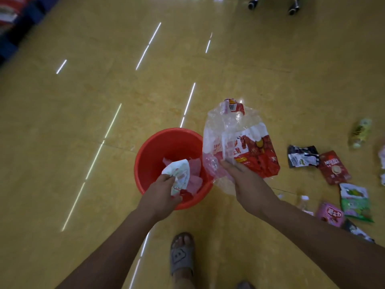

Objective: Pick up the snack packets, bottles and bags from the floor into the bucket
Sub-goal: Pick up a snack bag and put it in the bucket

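Cleanup mid-way, head view: left hand [164, 185] pinches a white wrapper [180, 173] over the red bucket [150, 149], which already holds pink & red scraps. Right hand [239, 174] grips a big clear-and-red bag [243, 140] just right of the bucket, off the floor. Black packet [302, 156], green packet [354, 202] & others lie farther right. Next, prob.: drop wrapper, then swing bag over rim & let go.

Floor [104, 101] left of bucket [150, 147] open.
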`<action>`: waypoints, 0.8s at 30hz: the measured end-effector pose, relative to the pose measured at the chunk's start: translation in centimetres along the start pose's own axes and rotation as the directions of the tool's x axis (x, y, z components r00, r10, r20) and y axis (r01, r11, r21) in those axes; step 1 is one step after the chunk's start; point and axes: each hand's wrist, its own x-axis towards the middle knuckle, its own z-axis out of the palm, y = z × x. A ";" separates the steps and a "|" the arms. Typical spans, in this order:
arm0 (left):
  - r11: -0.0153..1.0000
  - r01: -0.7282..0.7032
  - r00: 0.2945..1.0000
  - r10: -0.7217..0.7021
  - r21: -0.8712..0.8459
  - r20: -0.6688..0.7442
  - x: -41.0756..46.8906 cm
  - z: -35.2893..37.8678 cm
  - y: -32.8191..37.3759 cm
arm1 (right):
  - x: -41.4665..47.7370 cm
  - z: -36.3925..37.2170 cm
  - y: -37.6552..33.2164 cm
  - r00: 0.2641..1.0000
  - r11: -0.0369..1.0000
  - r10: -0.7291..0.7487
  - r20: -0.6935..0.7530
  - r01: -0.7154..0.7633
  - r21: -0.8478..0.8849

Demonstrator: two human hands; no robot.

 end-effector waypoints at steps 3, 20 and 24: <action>1.000 0.019 0.999 -0.020 0.015 0.050 0.4 0.6 -2.5 | 1.7 1.1 -2.0 0.999 0.999 -0.032 0.022 0.032 -0.017; 0.998 -0.024 0.986 0.034 -0.058 0.165 2.9 3.4 -9.5 | 9.2 10.1 -7.2 0.965 0.987 -0.081 0.251 0.113 -0.116; 0.994 -0.056 0.989 0.069 -0.098 0.127 3.2 3.7 -10.3 | 10.7 12.3 -7.1 0.938 0.983 -0.035 0.345 0.095 -0.159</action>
